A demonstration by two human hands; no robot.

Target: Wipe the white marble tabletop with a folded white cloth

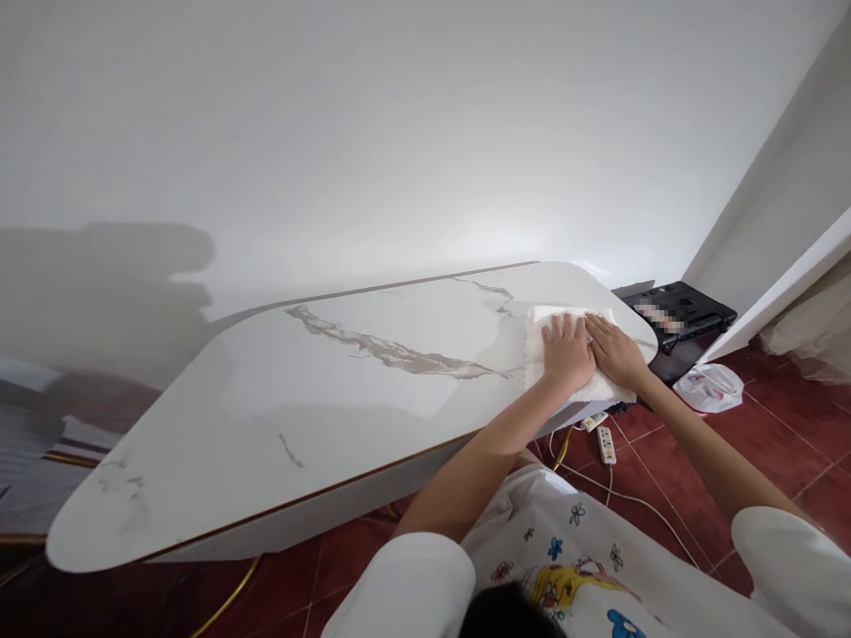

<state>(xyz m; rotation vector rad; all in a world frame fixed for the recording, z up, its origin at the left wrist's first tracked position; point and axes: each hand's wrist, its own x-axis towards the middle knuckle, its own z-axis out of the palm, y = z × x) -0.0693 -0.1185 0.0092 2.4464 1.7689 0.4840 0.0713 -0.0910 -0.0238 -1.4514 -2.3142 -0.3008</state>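
A white cloth (537, 354) lies flat on the right part of a white marble-patterned table (372, 399), its near edge reaching the table's front edge. My left hand (568, 353) presses on the cloth with its fingers spread. Beside it, on the right, my right hand (615, 354) also rests flat on the cloth, its fingertips close to or touching the left hand's fingers. Neither hand is wrapped round anything.
Behind the table rises a white wall (399, 133). Right of it are a black case (691, 310) and a white plastic bag (711, 387). A power strip (606, 446) and cords lie on the red tiled floor (784, 443).
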